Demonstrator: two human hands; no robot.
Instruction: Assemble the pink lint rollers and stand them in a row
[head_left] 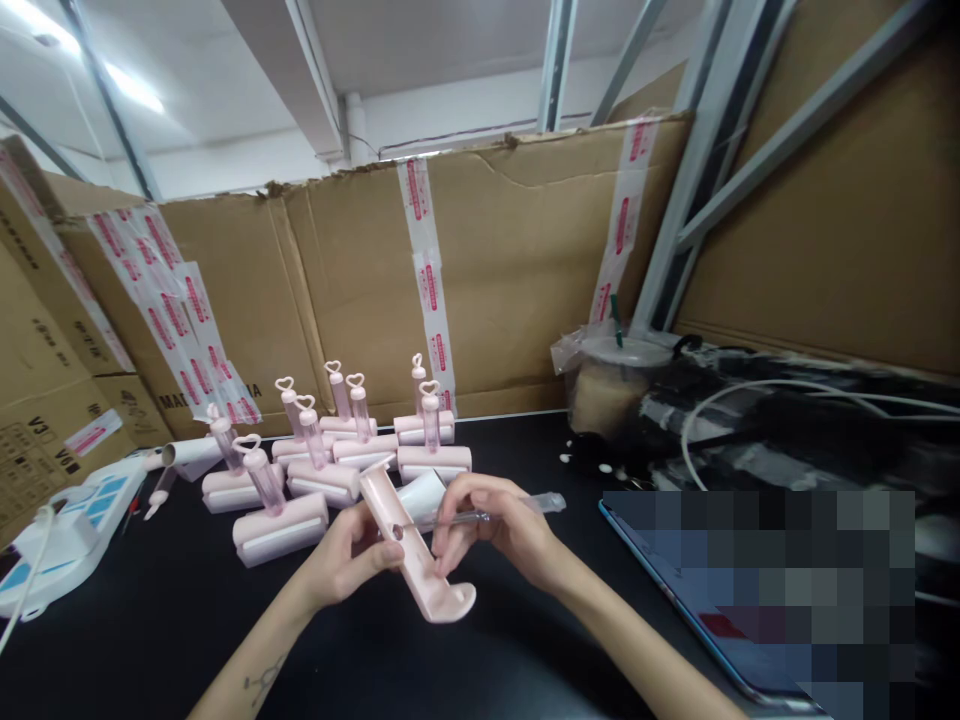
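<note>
My left hand grips a pale pink, trough-shaped lint roller cover, thumb on its edge. The cover is tilted, its hollow inside facing me and its rounded end low and to the right. A screwdriver with a clear handle lies in the closed fingers of my right hand. Its thin shaft points left, with the tip at a small hole in the cover. Just behind the cover a white roll shows between my hands; what supports it is hidden.
Several pink lint rollers with heart-loop handles stand behind my hands on the black table. A power strip lies left. On the right are a phone, a lidded drink cup and a white cable. Cardboard walls the back.
</note>
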